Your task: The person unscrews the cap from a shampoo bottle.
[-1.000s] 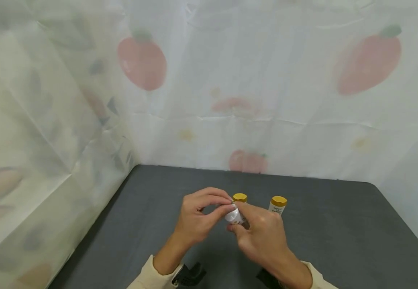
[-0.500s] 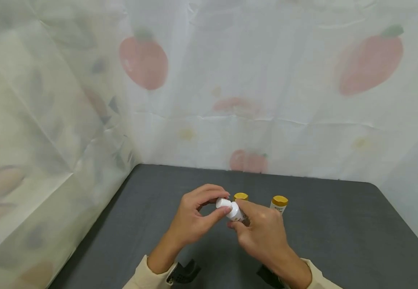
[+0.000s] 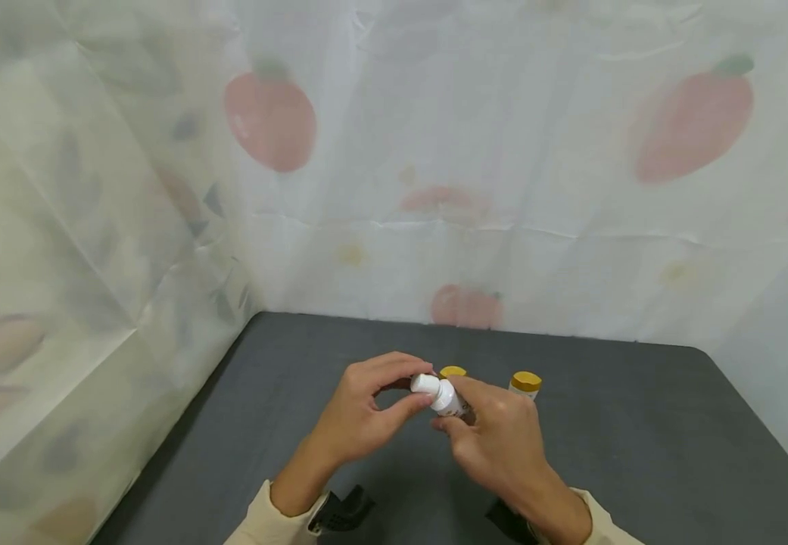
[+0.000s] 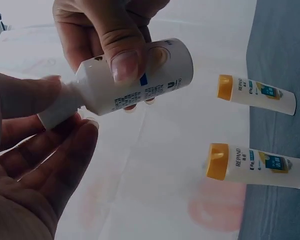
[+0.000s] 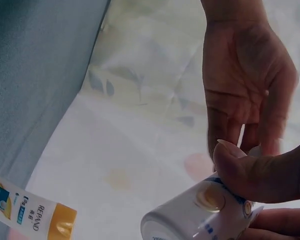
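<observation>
L hand (image 3: 366, 409) shifted left; R hand (image 3: 503, 431) grips 1 btl (image 4: 155, 77); 2 yel-top btls (image 4: 257, 166).

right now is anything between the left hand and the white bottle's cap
Nothing visible: the left hand pinches the cap directly, while the right hand grips the white bottle. The yellow-capped bottles stand beyond on the table, not between hand and cap.

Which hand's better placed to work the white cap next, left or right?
Left, most likely: the left hand pinches the white cap, while the right hand is occupied gripping the white bottle by its body.
</observation>
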Demonstrator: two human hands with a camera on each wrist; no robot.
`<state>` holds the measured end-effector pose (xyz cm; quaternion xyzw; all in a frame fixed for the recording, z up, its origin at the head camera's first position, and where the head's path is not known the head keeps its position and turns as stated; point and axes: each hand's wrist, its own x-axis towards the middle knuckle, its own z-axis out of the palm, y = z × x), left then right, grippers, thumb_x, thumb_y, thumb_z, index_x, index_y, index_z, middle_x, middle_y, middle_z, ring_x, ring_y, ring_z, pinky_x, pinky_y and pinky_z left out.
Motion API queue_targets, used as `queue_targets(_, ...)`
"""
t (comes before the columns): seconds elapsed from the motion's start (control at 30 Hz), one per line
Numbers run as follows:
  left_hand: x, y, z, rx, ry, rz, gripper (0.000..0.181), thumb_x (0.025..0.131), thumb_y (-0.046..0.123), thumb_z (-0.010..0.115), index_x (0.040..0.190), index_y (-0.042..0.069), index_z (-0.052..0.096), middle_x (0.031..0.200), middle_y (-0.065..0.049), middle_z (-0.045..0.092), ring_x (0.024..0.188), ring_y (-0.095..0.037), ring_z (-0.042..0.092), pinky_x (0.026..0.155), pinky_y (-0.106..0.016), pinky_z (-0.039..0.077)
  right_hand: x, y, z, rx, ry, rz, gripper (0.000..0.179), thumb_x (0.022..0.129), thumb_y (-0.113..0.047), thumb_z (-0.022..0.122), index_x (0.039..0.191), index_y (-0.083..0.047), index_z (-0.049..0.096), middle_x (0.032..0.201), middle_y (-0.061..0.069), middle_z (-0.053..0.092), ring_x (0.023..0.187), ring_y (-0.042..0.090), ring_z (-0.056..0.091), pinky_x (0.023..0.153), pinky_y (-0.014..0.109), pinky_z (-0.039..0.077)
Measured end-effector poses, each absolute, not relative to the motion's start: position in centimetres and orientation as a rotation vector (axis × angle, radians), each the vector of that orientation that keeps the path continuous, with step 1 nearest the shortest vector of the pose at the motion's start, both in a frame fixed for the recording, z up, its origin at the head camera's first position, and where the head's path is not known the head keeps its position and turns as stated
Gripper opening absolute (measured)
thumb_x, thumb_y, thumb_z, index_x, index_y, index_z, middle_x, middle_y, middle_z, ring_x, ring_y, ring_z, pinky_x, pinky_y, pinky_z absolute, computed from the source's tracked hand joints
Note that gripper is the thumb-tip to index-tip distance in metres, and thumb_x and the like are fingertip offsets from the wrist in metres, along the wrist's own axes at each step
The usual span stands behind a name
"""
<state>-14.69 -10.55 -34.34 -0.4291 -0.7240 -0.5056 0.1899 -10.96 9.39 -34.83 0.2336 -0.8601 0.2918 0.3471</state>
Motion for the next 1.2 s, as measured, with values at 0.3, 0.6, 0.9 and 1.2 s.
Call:
queue_targets(0.3,-14.7,-10.0,-34.7,-1.186,-1.979,-1.409,0.022,0.094,0.001,0.075,0.116,0.006,0.076,0.113,-0.014,0.075,0.098,-0.019,0.075,0.079,-0.028,0.065,-10.7,9.3,-35.1,0.603,-2.237,0.750,0.048,0.060,-0.012,0.100,0.104,-0.015,0.080,0.087,-0.004,0.080,0.060,-0.003,0.064,0.055,0.016,0.051)
queue_targets(0.6,-14.4,-10.5,-33.3,-1.171,-2.164,-1.364,0.019,0.092,0.010,0.079,0.111,0.007,0.077,0.111,-0.010,0.076,0.095,-0.011,0.074,0.081,-0.025,0.064,-10.7,9.6,-35.0,0.595,-2.257,0.751,0.050,0.060,-0.013,0.100,0.106,-0.015,0.080,0.091,-0.002,0.081,0.062,0.000,0.066,0.056,0.017,0.053)
queue_targets(0.9,-14.8,-11.3,-30.9,-1.302,-2.464,-1.103,0.028,0.097,0.016,0.074,0.125,0.011,0.076,0.117,0.000,0.074,0.088,-0.004,0.066,0.073,-0.019,0.057,-10.7,9.3,-35.5,0.590,-2.296,0.792,0.051,0.062,-0.013,0.099,0.109,-0.014,0.080,0.086,-0.003,0.080,0.061,-0.002,0.063,0.056,0.016,0.050)
queue_targets(1.2,-15.0,-11.1,-31.7,-1.231,-2.364,-1.000,0.025,0.103,0.008,0.064,0.124,0.013,0.077,0.113,0.001,0.066,0.091,-0.009,0.055,0.073,-0.021,0.051,-11.3,8.9,-35.5,0.460,-2.364,0.998,0.050,0.066,-0.014,0.098,0.114,-0.014,0.081,0.088,0.002,0.081,0.065,0.004,0.068,0.057,0.019,0.051)
